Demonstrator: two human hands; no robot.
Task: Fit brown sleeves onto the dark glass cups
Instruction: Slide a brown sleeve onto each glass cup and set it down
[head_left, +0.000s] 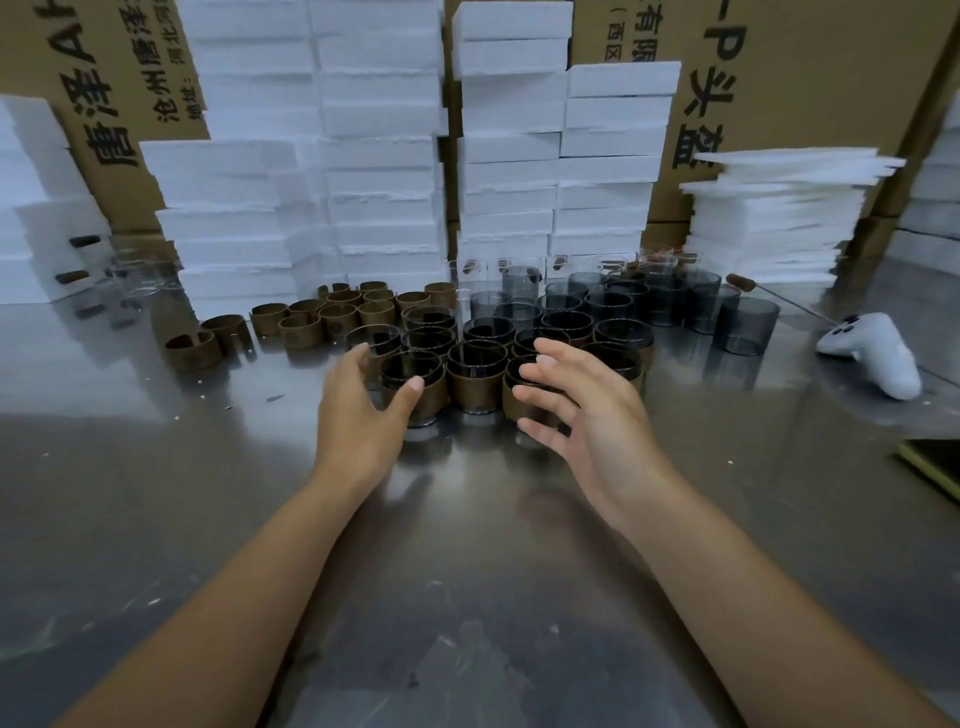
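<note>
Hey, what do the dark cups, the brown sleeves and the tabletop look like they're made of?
Dark cups: smoky tinted glass, see-through, with glossy rims.
Brown sleeves: matte split bands, perhaps leather or a cork-like board; the look leaves it open.
Tabletop: brushed metal, likely stainless steel, scuffed and dimly reflecting the arms.

The table (467, 545) is glossy brushed metal. Cups (745, 325) are smoky translucent glass; sleeves (304, 332) look matt brown; white foam blocks (384, 156) look rough-edged; cardboard boxes (810, 67) matt.
</note>
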